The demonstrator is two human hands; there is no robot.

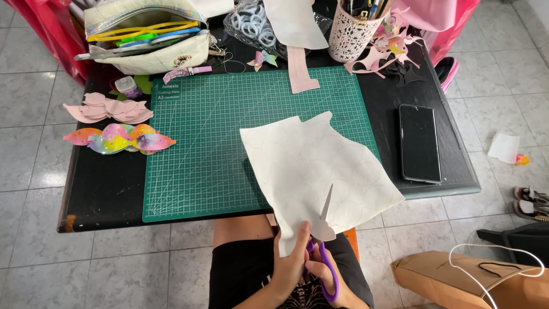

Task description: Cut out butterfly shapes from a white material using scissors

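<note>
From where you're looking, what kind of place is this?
Probably a home craft corner: a small black table on a tiled floor carries a green cutting mat, stacks of cut bow shapes and a pen holder. The right hand works purple scissors through a pale sheet.

sheet point(320, 166): matt pale paper-like, ctr | scissors point(327, 269): purple plastic handles | mat point(206, 143): matt green | phone point(419, 143): glossy black, right
</note>
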